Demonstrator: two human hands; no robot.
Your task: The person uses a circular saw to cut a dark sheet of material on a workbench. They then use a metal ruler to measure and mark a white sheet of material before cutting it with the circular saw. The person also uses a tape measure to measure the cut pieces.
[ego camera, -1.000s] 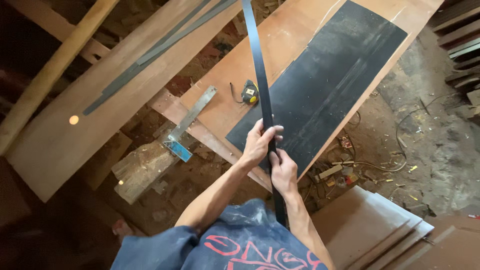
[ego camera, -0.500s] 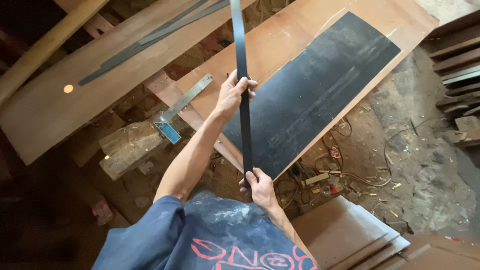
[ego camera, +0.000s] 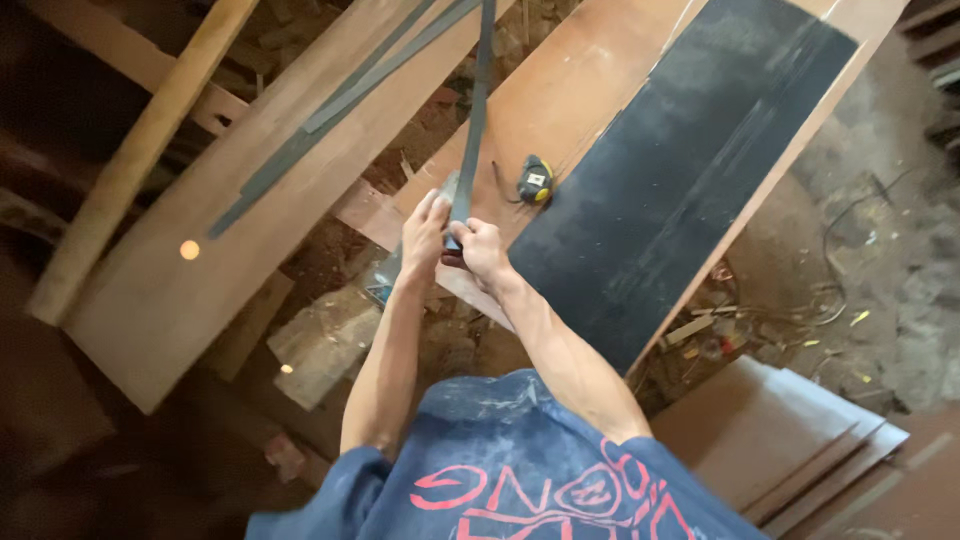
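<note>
Head view: the fingers (ego camera: 432, 212) of the left hand (ego camera: 424, 238) and those of the right hand (ego camera: 478, 250) are closed together around the lower end of a long dark strip (ego camera: 476, 110), thin, flat and matte, which runs up and away from them to the top edge of the frame. The two hands touch each other, thumbs toward the strip, left fingers laid along its left face. Both forearms reach forward from a blue shirt with red print (ego camera: 520, 470), bare, elbows bent, the wrists meeting at the strip.

Half a second ago the hands were well apart on the strip, the left high along it and the right low near the body; now both sit at the same spot at its bottom end.

Just right of the fingers a small yellow and black tape measure (ego camera: 535, 182) lies on the reddish-brown board surface (ego camera: 570, 90), smooth and dusty. Farther right a wide black sheet (ego camera: 690, 180), rough and scuffed with grey, covers that board. Left of the fingers another long brown board (ego camera: 200, 280) carries thin grey strips (ego camera: 330, 110), and beyond it a pale round pole (ego camera: 140, 160) slants. Below the fingers lies a rough wood block (ego camera: 325, 340) on littered ground.
</note>
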